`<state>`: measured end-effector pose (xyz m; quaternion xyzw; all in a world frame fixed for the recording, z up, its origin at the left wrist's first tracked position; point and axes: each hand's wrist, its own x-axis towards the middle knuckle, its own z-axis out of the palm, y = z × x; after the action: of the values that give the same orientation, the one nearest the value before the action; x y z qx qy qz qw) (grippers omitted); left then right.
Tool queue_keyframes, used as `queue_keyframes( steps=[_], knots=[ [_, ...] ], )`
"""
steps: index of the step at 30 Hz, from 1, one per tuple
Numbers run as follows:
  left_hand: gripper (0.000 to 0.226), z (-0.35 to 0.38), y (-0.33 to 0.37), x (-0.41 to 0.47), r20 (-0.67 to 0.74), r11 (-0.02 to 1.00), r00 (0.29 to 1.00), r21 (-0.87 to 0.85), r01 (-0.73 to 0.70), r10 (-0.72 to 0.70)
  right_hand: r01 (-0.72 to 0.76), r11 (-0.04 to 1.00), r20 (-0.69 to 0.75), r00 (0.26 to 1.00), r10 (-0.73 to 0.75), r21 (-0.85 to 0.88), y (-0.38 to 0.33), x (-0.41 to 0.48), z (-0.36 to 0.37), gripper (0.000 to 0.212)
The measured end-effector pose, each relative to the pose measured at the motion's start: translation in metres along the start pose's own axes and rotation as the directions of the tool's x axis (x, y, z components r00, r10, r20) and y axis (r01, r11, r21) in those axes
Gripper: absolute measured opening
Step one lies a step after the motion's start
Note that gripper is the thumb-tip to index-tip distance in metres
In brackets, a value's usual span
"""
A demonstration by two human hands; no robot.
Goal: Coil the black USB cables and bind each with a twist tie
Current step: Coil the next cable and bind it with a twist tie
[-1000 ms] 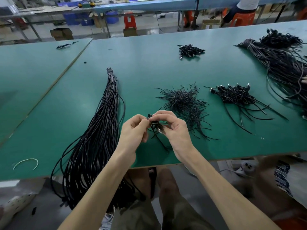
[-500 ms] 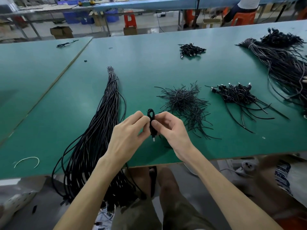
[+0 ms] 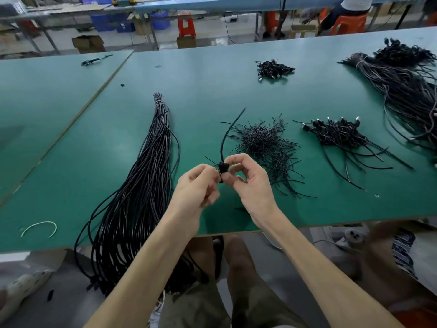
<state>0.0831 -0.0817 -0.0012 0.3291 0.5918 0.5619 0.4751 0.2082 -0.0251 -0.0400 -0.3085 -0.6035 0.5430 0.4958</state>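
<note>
A small coiled black USB cable (image 3: pixel 223 167) is held just above the green table (image 3: pixel 94 162), between both hands. My left hand (image 3: pixel 197 185) pinches it from the left. My right hand (image 3: pixel 248 178) pinches it from the right with thumb and forefinger. A thin black tail (image 3: pixel 230 130) sticks up and away from the coil; a short twist tie end pokes out to the left. A long bundle of loose black cables (image 3: pixel 142 185) lies to the left and hangs over the table's near edge. The pile of twist ties (image 3: pixel 264 142) lies just right of my hands.
Bound cables (image 3: pixel 338 133) with plugs lie in a heap to the right. A smaller heap (image 3: pixel 274 68) sits further back. A big tangle of cables (image 3: pixel 406 91) fills the far right. A white wire arc (image 3: pixel 40 227) lies near the left front edge.
The coil has turned between my fingers. A long thin tail now sticks up from it toward the twist tie pile. My hands have stayed at the same spot.
</note>
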Motion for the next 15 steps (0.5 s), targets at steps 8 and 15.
queue_keyframes(
  steps=[8,15],
  knots=[
    [0.020,-0.010,-0.008,0.004,0.033,0.903,0.961,0.332,-0.271,0.276,0.016,0.993,-0.007,1.000,-0.015,0.118,0.002,0.002,0.003,0.033],
    [0.008,-0.031,-0.009,0.007,0.350,0.263,0.657,0.715,-0.648,0.668,-0.171,0.950,-0.050,0.980,0.190,0.263,0.003,0.003,0.003,0.036]
  ],
)
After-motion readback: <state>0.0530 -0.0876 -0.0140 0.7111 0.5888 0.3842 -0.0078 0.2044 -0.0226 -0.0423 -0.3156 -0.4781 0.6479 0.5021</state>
